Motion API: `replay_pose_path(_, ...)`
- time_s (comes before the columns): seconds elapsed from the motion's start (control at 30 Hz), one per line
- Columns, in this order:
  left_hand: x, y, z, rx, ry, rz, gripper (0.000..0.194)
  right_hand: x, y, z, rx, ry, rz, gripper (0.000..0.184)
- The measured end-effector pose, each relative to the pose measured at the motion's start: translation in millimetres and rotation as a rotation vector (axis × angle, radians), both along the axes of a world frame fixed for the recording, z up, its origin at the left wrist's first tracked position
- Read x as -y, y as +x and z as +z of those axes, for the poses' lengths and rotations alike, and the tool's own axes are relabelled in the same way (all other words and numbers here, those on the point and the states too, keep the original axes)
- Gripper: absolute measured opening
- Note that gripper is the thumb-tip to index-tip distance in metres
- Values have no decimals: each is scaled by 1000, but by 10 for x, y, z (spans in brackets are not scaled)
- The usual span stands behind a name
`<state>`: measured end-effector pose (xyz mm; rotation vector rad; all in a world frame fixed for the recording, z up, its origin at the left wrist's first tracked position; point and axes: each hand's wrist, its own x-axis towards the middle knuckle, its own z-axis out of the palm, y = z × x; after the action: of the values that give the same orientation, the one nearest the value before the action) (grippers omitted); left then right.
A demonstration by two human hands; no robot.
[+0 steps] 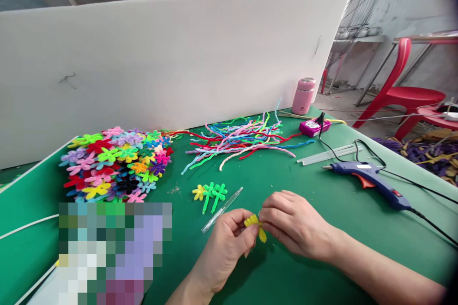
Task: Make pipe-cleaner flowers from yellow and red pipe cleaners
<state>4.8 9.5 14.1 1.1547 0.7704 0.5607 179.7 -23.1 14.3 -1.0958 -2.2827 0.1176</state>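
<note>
Between my two hands is a yellow pipe-cleaner flower (252, 220), its loops partly hidden by my fingers. My left hand (232, 238) pinches it from the left between thumb and forefinger. From the right, my right hand (295, 224) closes its fingertips on the flower's other side, near its middle. Just beyond my left hand a clear pen (222, 210) lies slantwise on the green table. Past the pen lie a small yellow flower (198, 193) and two green pipe-cleaner flowers with stems (215, 194), side by side.
At left is a heap of colourful pipe-cleaner flowers (118, 164). Loose pipe cleaners (243, 138) spread at the back. On the right lie a blue glue gun (372, 178) with its cord, glue sticks (329, 155) and a purple power strip (314, 127). A pink flask (304, 96) stands by the white board (171, 66).
</note>
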Motion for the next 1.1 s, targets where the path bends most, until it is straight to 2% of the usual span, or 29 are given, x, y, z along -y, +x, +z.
replay_pose_path(0.13,-2,1,44,-89,74,-25,14,0,-20,12,-17,-96,35,17)
replay_pose_path(0.23,1,13,76,-211,253,-68,11,11,-35,18,-102,-248,54,14)
replay_pose_path(0.37,13,18,71,-394,715,-82,13,21,-34,47,-288,-531,56,11)
replay_pose_path(0.53,60,4,-32,-394,1387,-67,14,-24,-3,46,-477,-932,61,13)
replay_pose_path(0.6,83,0,-72,-400,1557,-63,16,-43,4,26,-519,-1075,72,12)
replay_pose_path(0.63,92,2,-83,-406,1584,-62,17,-47,3,16,-531,-1111,71,12)
replay_pose_path(0.67,99,6,-86,-411,1562,-61,17,-47,-2,9,-536,-1116,64,12)
replay_pose_path(0.73,103,21,-70,-419,1356,-45,14,-33,-19,5,-520,-1028,43,12)
replay_pose_path(0.83,90,51,-21,-372,745,11,11,5,-47,19,-451,-730,-10,13)
replay_pose_path(0.9,74,62,-3,-241,319,54,14,25,-54,22,-388,-538,-30,11)
replay_pose_path(0.97,58,60,-5,-74,2,97,19,30,-51,6,-330,-399,-22,10)
replay_pose_path(1.03,46,49,-22,55,-185,111,23,23,-42,-27,-284,-292,0,11)
replay_pose_path(1.1,37,34,-42,139,-285,71,25,12,-33,-65,-248,-195,13,10)
